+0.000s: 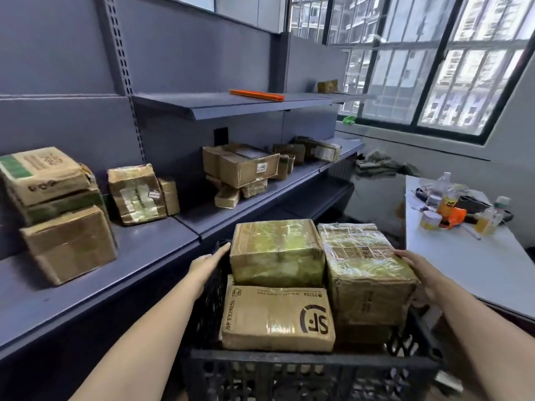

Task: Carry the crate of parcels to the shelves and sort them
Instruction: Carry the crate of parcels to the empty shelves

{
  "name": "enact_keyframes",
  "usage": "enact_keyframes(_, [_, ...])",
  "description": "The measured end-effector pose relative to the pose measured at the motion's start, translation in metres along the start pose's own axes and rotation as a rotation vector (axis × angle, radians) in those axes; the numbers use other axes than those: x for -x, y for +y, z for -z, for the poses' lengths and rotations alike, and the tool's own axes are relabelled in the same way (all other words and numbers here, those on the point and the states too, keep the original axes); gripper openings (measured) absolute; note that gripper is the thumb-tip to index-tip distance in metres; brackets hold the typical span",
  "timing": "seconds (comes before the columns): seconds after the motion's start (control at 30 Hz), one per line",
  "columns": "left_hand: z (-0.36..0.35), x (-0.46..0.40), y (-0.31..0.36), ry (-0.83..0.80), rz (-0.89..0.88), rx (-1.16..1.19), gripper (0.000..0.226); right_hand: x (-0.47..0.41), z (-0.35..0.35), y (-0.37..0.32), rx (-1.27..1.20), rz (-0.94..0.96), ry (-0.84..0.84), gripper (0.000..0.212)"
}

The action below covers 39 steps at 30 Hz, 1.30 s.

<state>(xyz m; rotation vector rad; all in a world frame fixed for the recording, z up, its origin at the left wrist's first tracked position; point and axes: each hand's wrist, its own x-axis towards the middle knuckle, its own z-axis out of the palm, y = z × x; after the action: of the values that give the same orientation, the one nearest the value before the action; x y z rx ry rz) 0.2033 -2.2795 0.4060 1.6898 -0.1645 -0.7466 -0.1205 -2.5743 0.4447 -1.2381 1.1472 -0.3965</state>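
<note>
A black plastic crate fills the lower middle of the head view, packed with several taped cardboard parcels. A tape-wrapped parcel lies on top at the left, above an SF Express box. More wrapped parcels are stacked at the right. My left hand grips the crate's left side. My right hand holds the right side, against the wrapped parcels. Grey shelves stand to the left, close to the crate.
The middle shelf carries cardboard boxes at the far left, near the upright and further back. An orange strip lies on the upper shelf. A white table with bottles and clutter stands at the right, below barred windows.
</note>
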Motion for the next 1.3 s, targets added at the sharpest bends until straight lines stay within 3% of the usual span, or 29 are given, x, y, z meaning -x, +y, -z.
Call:
enact_keyframes(0.37, [0.039, -0.045, 0.008, 0.119, 0.047, 0.005, 0.104, -0.085, -0.060, -0.021, -0.018, -0.027, -0.080, 0.033])
enact_keyframes(0.63, [0.022, -0.056, 0.004, 0.207, 0.103, 0.014, 0.087, -0.133, -0.076, -0.034, -0.031, -0.054, -0.169, 0.031])
enact_keyframes(0.97, [-0.031, -0.081, -0.010, 0.390, 0.163, 0.058, 0.123, -0.240, -0.077, -0.047, 0.101, -0.090, -0.360, 0.040])
enact_keyframes(1.1, [-0.063, -0.075, -0.014, 0.518, 0.172, 0.097, 0.100, -0.284, -0.080, -0.063, 0.180, -0.084, -0.458, 0.040])
enact_keyframes(1.3, [-0.098, -0.051, -0.027, 0.702, 0.243, 0.230, 0.091, -0.318, -0.093, -0.095, 0.255, -0.039, -0.619, 0.041])
